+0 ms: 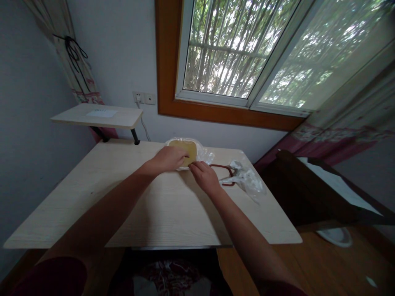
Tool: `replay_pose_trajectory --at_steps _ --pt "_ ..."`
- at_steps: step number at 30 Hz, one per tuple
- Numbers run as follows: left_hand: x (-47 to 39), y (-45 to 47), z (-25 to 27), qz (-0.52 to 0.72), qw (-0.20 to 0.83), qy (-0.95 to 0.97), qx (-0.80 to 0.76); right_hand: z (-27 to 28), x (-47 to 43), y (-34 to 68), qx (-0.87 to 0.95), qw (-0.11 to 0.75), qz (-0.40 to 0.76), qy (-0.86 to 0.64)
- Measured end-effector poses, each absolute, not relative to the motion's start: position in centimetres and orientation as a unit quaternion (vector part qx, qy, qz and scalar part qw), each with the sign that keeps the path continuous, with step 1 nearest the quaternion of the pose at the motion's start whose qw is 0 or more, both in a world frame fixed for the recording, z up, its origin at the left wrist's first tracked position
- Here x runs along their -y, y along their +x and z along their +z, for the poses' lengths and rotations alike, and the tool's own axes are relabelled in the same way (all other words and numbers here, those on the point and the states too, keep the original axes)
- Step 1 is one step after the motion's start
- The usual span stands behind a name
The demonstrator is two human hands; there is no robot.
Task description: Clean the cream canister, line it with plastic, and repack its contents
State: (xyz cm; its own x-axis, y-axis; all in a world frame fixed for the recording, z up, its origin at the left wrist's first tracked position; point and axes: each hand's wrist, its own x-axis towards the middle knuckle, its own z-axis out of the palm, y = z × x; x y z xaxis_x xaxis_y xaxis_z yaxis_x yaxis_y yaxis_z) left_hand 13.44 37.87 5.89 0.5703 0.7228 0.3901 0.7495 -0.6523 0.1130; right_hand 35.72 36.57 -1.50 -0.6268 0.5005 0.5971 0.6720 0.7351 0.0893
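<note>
Yellow, rectangular and round-cornered, the block (190,149) lies at the far edge of the worktop (173,218), slightly right of that edge's middle, with clear plastic film (205,154) around it and bunched past its right side. My left hand (170,158) lies over its near left part, fingers bent inward; whether they grip the block, the film or neither, I cannot tell. My right hand (204,176) is at its near right corner, fingers curled and close together; their undersides are hidden, so I cannot confirm a hold. Just beyond my right hand, toward the worktop's right edge, lies a reddish-brown curved bar (226,167), partly covered by a crumpled clear bag (249,181). At the far left corner stands a raised shelf (126,118) on black legs, bearing a paper slip (101,113). A wall socket (138,97) is located behind, left of the window (228,49).
</note>
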Motion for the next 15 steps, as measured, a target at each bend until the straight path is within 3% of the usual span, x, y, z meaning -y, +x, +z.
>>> replay_pose_trajectory --at_steps 7,15 --pt "-36.5 10.2 5.6 -0.158 0.112 -0.935 0.297 -1.5 -36.9 35.8 0.864 0.354 -0.070 -0.352" --pt "-37.6 9.3 3.5 -0.203 0.125 -0.915 0.326 -1.4 -37.0 36.5 0.833 0.455 -0.059 -0.308"
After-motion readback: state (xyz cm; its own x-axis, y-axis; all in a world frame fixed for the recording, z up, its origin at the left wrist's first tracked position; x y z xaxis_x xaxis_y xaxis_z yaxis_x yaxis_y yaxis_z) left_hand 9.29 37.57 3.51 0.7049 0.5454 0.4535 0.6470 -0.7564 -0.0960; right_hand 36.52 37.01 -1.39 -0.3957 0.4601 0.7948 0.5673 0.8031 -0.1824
